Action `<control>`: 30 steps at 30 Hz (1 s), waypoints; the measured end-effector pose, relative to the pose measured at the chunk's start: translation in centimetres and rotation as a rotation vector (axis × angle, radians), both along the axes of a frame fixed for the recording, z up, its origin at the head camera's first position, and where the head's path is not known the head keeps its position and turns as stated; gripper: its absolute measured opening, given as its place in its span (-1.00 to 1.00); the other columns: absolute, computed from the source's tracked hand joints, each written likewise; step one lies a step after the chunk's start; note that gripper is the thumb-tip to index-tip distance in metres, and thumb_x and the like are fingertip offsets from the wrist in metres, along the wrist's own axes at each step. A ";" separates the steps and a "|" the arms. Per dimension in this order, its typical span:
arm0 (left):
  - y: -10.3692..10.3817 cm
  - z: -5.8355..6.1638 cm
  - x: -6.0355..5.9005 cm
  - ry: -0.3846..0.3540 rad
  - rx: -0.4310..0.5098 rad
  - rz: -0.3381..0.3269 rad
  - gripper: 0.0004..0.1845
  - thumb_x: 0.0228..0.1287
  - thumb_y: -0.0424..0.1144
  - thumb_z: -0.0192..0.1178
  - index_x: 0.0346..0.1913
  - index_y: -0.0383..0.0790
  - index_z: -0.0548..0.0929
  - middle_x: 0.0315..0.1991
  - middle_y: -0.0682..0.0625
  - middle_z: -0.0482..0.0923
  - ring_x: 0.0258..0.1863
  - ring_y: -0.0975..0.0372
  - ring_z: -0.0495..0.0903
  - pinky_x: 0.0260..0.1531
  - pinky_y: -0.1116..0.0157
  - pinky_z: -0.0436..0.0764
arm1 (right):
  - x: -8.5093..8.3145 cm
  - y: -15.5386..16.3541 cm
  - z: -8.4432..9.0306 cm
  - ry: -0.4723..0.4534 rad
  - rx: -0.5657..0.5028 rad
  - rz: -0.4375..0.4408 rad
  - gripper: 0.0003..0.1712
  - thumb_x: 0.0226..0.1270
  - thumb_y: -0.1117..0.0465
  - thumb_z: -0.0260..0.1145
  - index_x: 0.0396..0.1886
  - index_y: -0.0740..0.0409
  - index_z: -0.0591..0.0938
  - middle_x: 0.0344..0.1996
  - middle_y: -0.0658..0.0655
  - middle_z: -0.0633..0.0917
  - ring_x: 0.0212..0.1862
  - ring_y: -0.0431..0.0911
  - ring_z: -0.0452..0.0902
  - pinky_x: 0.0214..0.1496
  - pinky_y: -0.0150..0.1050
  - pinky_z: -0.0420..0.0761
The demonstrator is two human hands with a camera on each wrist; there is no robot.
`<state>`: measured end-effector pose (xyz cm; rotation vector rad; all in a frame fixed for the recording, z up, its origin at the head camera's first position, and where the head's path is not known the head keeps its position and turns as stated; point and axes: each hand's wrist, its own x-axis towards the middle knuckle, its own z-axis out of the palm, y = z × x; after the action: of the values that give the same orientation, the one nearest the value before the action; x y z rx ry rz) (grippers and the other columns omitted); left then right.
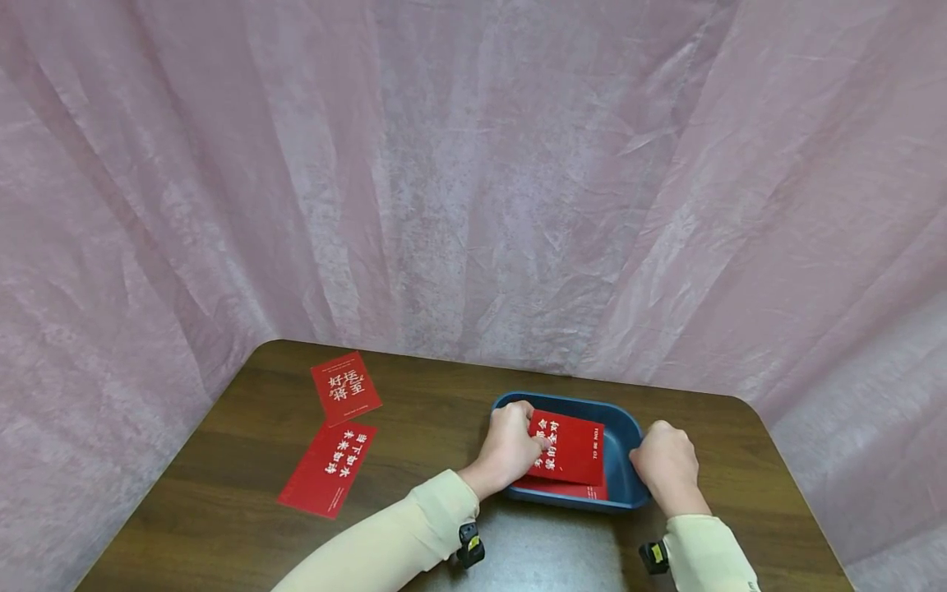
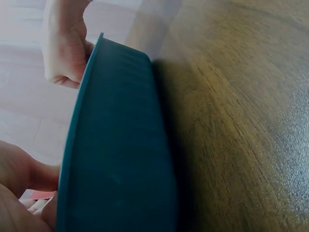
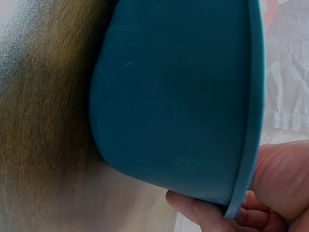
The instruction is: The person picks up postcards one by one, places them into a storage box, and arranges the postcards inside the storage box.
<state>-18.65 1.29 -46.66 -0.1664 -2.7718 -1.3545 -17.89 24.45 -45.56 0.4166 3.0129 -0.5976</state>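
A blue plastic tray [image 1: 625,464] sits on the table with red cards in it. My left hand [image 1: 509,444] reaches over the tray's left end and pinches the upper red card [image 1: 580,452], its thumb lying across the white printed characters. Under that card, another red card [image 1: 595,492] shows along the near side. At the opposite end, my right hand [image 1: 667,462] grips the rim, and the right wrist view has its fingers [image 3: 193,208] against the tray's outer wall. The left fingers are mostly hidden in the head view.
On the left of the wooden table [image 1: 244,436] lie two more red cards, a squarish one [image 1: 346,388] farther back and a longer one [image 1: 329,470] nearer, their edges meeting. A pink curtain [image 1: 473,181] hangs behind the table's back edge.
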 end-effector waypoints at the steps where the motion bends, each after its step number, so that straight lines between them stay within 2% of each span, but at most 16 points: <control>1: 0.0 0.0 0.0 -0.003 -0.013 0.003 -0.55 -0.09 -0.22 0.47 -0.10 -0.26 0.59 -0.25 -0.03 0.66 -0.27 0.27 0.57 -0.32 0.34 0.65 | 0.0 0.0 0.0 0.004 0.002 -0.001 -0.78 0.06 0.27 0.29 -0.46 0.41 0.60 -0.61 0.27 0.61 -0.59 0.03 0.49 -0.61 -0.10 0.55; 4: 0.1 -0.2 0.0 -0.024 -0.040 0.003 -0.50 -0.11 -0.21 0.48 -0.06 -0.30 0.58 -0.16 -0.10 0.65 -0.26 0.23 0.59 -0.31 0.27 0.67 | 0.0 0.0 0.0 0.007 0.005 -0.003 -0.78 0.05 0.26 0.29 -0.46 0.41 0.60 -0.61 0.28 0.61 -0.59 0.03 0.49 -0.61 -0.09 0.54; 6: 0.1 -0.3 0.1 -0.029 -0.068 0.000 -0.49 -0.12 -0.21 0.48 -0.07 -0.31 0.57 -0.17 -0.11 0.66 -0.28 0.23 0.60 -0.33 0.27 0.67 | 0.0 0.0 -0.1 0.008 0.004 -0.005 -0.78 0.05 0.26 0.30 -0.47 0.41 0.60 -0.61 0.28 0.61 -0.59 0.03 0.49 -0.61 -0.09 0.54; 12: 0.2 -0.7 0.2 -0.017 -0.176 -0.022 -0.58 -0.15 -0.23 0.47 -0.25 -0.24 0.47 -0.38 -0.09 0.62 -0.46 0.28 0.58 -0.52 0.37 0.58 | 0.0 0.1 -0.1 0.010 0.007 -0.004 -0.81 0.06 0.26 0.29 -0.55 0.36 0.59 -0.65 0.24 0.60 -0.58 0.04 0.49 -0.62 -0.10 0.52; 16: 0.3 -1.0 0.2 -0.016 -0.230 -0.039 -0.56 -0.15 -0.23 0.47 -0.27 -0.25 0.43 -0.44 -0.10 0.61 -0.51 0.26 0.59 -0.57 0.36 0.57 | 0.0 0.0 -0.1 0.017 0.009 -0.001 -0.81 0.06 0.26 0.29 -0.57 0.35 0.58 -0.65 0.24 0.59 -0.58 0.04 0.49 -0.62 -0.10 0.52; 20: 0.4 -1.1 0.3 0.021 -0.309 -0.057 -0.60 -0.14 -0.23 0.45 -0.29 -0.27 0.45 -0.49 -0.08 0.61 -0.54 0.26 0.60 -0.59 0.37 0.56 | 0.0 0.1 -0.1 0.023 0.009 -0.003 -0.81 0.05 0.26 0.28 -0.61 0.32 0.57 -0.67 0.23 0.59 -0.58 0.04 0.50 -0.62 -0.10 0.52; 27: 0.8 -1.4 0.3 0.125 -0.507 -0.086 -0.79 -0.13 -0.25 0.40 -0.48 -0.23 0.57 -0.58 -0.02 0.57 -0.59 0.21 0.58 -0.60 0.35 0.52 | 0.1 0.0 -0.2 0.020 0.003 -0.006 -0.81 0.06 0.27 0.27 -0.64 0.30 0.56 -0.69 0.21 0.58 -0.59 0.03 0.49 -0.63 -0.12 0.51; 30: 0.9 -1.6 0.3 0.136 -0.554 -0.093 -0.85 -0.12 -0.25 0.38 -0.55 -0.17 0.59 -0.60 0.01 0.57 -0.60 0.21 0.57 -0.62 0.35 0.50 | 0.2 0.0 -0.2 0.022 0.003 -0.007 -0.81 0.06 0.27 0.26 -0.64 0.30 0.56 -0.69 0.21 0.58 -0.59 0.03 0.49 -0.63 -0.12 0.51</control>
<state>-18.38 2.21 -48.24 -0.3929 -2.9691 -0.5255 -17.73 24.46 -45.79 0.4241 3.0353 -0.6023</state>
